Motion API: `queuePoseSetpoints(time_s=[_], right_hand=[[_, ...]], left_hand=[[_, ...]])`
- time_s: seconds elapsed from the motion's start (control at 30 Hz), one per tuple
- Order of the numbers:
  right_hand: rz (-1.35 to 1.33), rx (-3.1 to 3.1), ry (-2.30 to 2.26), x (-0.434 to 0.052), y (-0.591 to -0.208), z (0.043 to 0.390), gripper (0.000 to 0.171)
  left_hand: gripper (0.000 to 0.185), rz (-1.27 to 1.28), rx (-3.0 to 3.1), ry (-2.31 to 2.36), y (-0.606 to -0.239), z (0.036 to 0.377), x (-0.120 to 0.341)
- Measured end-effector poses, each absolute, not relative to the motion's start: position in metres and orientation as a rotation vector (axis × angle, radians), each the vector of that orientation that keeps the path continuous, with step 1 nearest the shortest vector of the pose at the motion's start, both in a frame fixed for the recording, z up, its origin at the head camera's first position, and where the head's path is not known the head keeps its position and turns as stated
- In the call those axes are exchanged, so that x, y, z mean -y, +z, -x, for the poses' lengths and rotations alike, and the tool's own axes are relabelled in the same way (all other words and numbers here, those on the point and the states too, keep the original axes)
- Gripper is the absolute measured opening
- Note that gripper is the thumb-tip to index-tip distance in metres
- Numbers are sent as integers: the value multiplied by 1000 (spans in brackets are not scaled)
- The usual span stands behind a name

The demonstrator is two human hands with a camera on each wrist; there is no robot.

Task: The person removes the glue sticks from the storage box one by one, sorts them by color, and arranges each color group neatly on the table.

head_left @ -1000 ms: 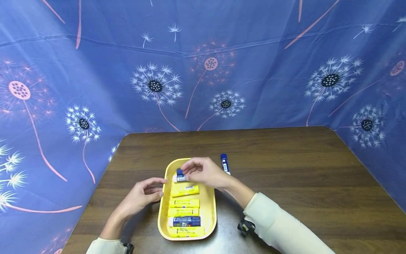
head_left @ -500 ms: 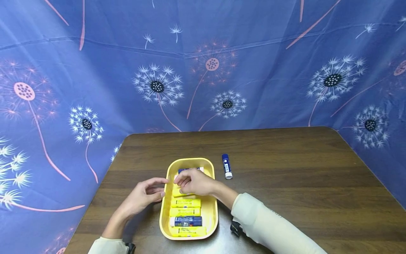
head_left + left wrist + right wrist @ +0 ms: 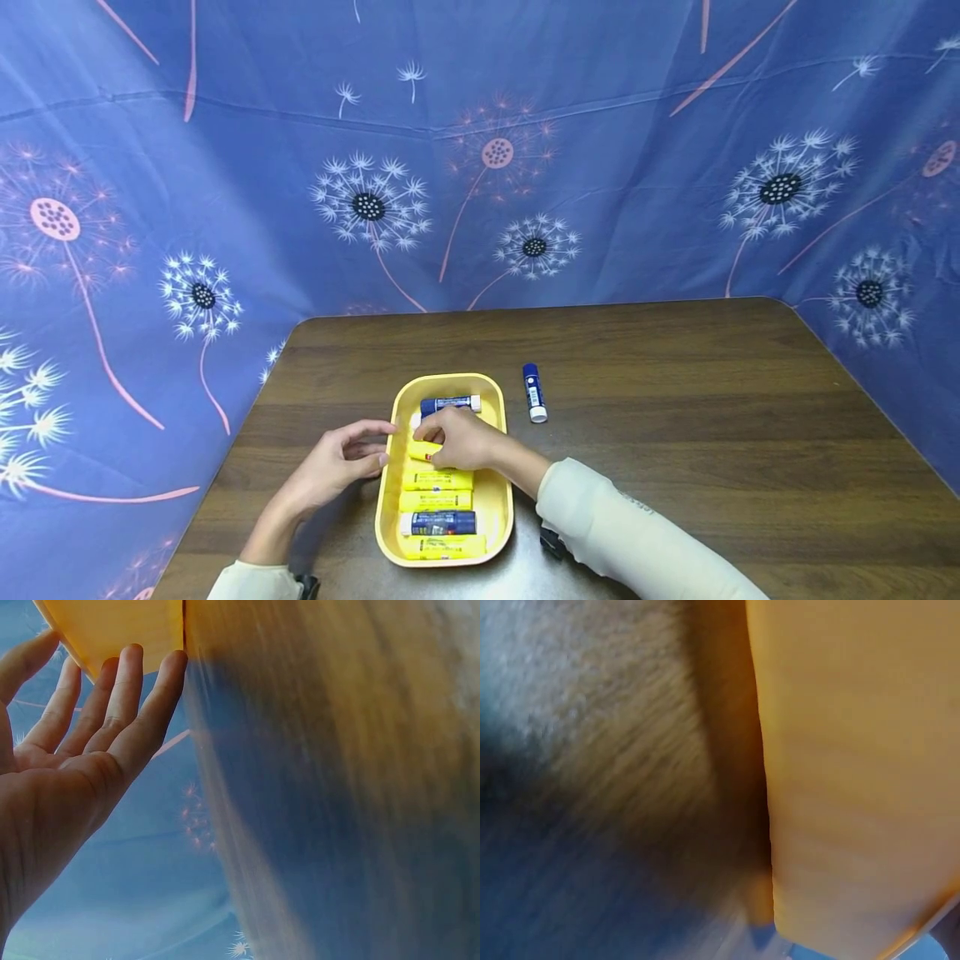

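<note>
In the head view my right hand (image 3: 467,440) reaches into a yellow tray (image 3: 382,500). Its thumb and fingers are bent round a yellow glue stick (image 3: 422,451), whose right end is hidden behind the hand. A blue glue stick with a white end (image 3: 450,405) lies at the tray's far end, and another just behind my fingers is mostly covered. Closer to me lie further yellow glue sticks (image 3: 438,481) and a blue one (image 3: 442,523), side by side. My left hand (image 3: 341,457) touches the tray's left side with extended fingertips, seen from the palm side in the left wrist view.
A lone blue glue stick with a white end (image 3: 535,392) lies on the brown wooden table (image 3: 675,417), right of the tray. A blue dandelion-patterned cloth (image 3: 615,150) hangs behind the table. The tray's outer wall (image 3: 855,772) fills much of the right wrist view.
My right hand has moved from the blue glue stick at the tray's far end toward me, down onto the yellow glue stick. The left hand stays at the tray's side.
</note>
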State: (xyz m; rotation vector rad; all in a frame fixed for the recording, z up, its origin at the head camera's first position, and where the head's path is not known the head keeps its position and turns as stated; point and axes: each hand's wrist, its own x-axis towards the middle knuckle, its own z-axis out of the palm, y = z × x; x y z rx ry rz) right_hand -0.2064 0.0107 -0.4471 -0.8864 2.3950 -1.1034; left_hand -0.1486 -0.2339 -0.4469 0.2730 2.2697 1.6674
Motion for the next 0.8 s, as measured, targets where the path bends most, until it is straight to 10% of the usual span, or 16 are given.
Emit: queuePoseSetpoints(time_s=[0.8], right_hand=[[779, -2326, -1274, -17, -436, 202, 33]], left_hand=[[49, -278, -2282, 1658, -448, 149, 234]])
